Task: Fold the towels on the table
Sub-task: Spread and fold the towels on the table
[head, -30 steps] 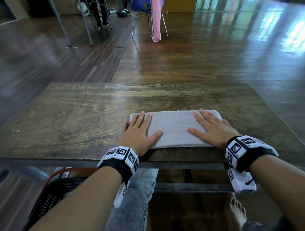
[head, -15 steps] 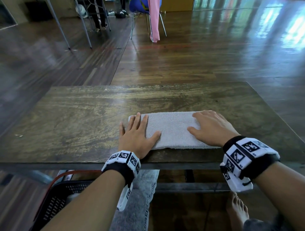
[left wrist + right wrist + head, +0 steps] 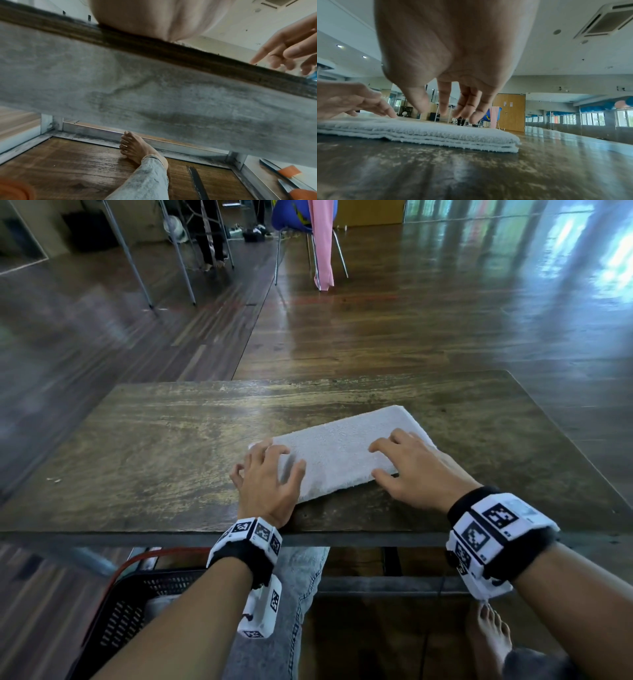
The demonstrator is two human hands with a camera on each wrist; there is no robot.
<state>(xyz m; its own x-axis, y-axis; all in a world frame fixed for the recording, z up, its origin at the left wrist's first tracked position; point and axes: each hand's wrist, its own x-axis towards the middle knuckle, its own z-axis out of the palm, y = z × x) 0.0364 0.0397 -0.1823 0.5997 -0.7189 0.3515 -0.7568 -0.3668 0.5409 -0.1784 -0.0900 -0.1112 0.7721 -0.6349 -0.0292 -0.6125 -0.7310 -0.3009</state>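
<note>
Setting: worn wooden table point(image 3: 154, 440), glossy floor point(image 3: 411, 330) beyond.
Hands: left hand point(image 3: 267, 481), right hand point(image 3: 418, 470) released, fingertips resting on folded towel point(image 3: 335, 453) beneath.
Technique: press evenly; keep edges square.

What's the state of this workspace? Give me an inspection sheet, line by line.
Surface: dark worn wooden table, with scuffed pale patches.
Job's things: one folded pale grey terry towel, lying flat, skewed to the table's near edge; stacked layers show in the right wrist view.
Clutter: small pale flecks near the left edge.
Grippers: left hand arched, fingertips on the towel's left end; right hand with bent fingers on its right end.
Cables: nothing seen.
Surroundings: black plastic basket with red handle beneath the table; blue chair draped with pink cloth beyond.
</note>
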